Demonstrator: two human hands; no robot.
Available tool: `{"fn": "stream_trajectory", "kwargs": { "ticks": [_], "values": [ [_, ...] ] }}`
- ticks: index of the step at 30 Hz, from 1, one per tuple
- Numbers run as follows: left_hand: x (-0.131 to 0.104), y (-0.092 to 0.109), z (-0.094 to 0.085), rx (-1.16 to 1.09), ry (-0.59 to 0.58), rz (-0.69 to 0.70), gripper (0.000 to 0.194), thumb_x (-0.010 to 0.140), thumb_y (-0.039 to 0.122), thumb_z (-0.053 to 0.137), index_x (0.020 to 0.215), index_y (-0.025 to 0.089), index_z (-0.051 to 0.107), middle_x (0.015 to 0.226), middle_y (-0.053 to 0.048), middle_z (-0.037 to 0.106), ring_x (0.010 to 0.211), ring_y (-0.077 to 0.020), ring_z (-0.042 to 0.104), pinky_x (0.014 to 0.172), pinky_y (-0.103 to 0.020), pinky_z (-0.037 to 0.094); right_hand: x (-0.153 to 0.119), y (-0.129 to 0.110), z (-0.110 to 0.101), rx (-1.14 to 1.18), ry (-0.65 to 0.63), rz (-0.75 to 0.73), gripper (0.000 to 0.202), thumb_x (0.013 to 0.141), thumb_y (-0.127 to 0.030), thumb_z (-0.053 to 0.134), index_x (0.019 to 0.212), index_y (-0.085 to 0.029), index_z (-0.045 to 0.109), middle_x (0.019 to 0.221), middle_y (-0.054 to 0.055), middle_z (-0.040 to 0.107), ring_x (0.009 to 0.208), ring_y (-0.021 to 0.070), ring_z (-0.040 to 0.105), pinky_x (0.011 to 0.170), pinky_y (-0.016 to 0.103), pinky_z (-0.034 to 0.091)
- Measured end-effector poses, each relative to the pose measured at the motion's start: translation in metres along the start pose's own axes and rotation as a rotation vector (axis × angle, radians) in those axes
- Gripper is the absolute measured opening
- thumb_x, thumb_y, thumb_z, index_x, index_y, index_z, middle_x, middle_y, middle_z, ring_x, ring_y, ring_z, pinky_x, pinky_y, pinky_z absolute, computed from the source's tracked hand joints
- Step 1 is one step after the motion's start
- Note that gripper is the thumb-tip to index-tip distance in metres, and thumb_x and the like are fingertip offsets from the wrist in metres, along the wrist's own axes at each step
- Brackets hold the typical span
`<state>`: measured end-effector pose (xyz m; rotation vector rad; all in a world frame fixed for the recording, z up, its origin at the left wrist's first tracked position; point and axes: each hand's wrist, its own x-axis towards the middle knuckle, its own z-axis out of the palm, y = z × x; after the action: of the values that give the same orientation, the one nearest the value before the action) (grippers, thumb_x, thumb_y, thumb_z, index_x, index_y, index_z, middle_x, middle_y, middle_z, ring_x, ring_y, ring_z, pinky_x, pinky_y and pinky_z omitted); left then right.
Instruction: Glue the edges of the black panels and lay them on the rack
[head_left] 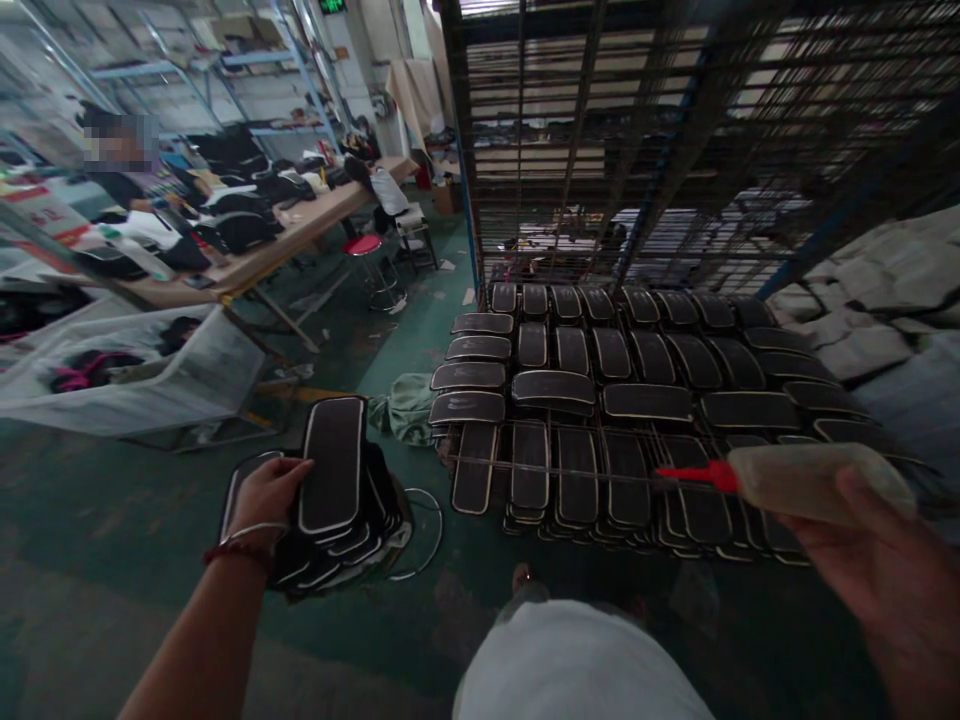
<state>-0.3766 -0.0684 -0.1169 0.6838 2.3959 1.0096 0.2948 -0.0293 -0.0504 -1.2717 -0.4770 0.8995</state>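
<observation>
Black panel (332, 468) in left grip (268, 492)

Both hands (264, 492) (874, 545) curled, well apart

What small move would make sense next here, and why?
Perhaps bring the black panel towards the red nozzle: the left hand has fingers at the panel's edge, and the right hand holds the bottle with its nozzle pointing left.

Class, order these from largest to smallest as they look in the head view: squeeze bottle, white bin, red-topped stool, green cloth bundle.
1. White bin
2. Squeeze bottle
3. Red-topped stool and green cloth bundle: too alike to rank
</observation>
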Motion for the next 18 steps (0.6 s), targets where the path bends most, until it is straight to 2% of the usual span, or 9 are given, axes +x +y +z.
{"fn": "stream_trajectory", "kwargs": {
  "ticks": [2,5,8,11,14,18],
  "values": [
    [-0.012,0.01,0.012,-0.142,-0.053,0.035,0.019,0.083,0.033,0.074,0.094,0.021,0.065,0.071,0.003,0.066,0.074,-0.0212,0.067,0.07,-0.032,0.057,0.001,0.001,-0.001,0.001,-0.009,0.009,0.054,0.047,-0.04,0.106,0.095,-0.033,0.081,0.12,0.007,0.07,0.123,0.0362,0.068,0.056,0.026,0.066],
    [-0.03,0.031,0.039,-0.316,-0.172,0.106,0.032,0.076,0.032,0.074,0.104,0.023,0.062,0.083,0.002,0.073,0.085,-0.0219,0.073,0.081,-0.034,0.063,0.002,-0.002,0.003,0.07,-0.031,0.029,0.056,0.049,-0.035,0.108,0.098,-0.029,0.081,0.118,0.006,0.07,0.104,0.0281,0.073,0.06,0.025,0.068],
    [-0.052,0.056,0.071,-0.39,-0.369,0.142,0.041,0.066,0.031,0.078,0.106,0.024,0.069,0.09,-0.003,0.08,0.094,-0.0296,0.079,0.087,-0.041,0.067,-0.002,-0.015,0.019,0.161,-0.081,0.025,0.06,0.051,-0.033,0.11,0.102,-0.023,0.079,0.111,0.006,0.073,0.09,0.0236,0.074,0.062,0.026,0.07],
    [-0.081,0.084,0.101,-0.392,-0.593,0.128,0.039,0.057,0.03,0.082,0.096,0.025,0.078,0.088,-0.005,0.083,0.092,-0.0369,0.08,0.08,-0.047,0.068,-0.012,-0.039,0.04,0.216,-0.146,-0.007,0.061,0.054,-0.036,0.11,0.104,-0.02,0.077,0.102,0.005,0.076,0.086,0.0225,0.075,0.061,0.024,0.068],
    [-0.115,0.112,0.122,-0.367,-0.806,0.141,0.044,0.053,0.031,0.09,0.096,0.027,0.084,0.091,-0.005,0.084,0.089,-0.0355,0.079,0.076,-0.045,0.066,-0.022,-0.066,0.058,0.177,-0.332,-0.084,0.051,0.069,-0.041,0.105,0.103,-0.02,0.074,0.093,0.0,0.076,0.082,0.0185,0.074,0.065,0.023,0.067],
    [-0.155,0.146,0.135,-0.305,-1.058,0.169,0.044,0.049,0.036,0.098,0.09,0.029,0.087,0.096,-0.007,0.086,0.09,-0.0381,0.08,0.078,-0.047,0.066,-0.026,-0.092,0.071,0.058,-0.603,-0.216,0.041,0.084,-0.043,0.095,0.11,-0.022,0.072,0.091,-0.003,0.075,0.08,0.0171,0.072,0.061,0.024,0.064]
  ]
}}
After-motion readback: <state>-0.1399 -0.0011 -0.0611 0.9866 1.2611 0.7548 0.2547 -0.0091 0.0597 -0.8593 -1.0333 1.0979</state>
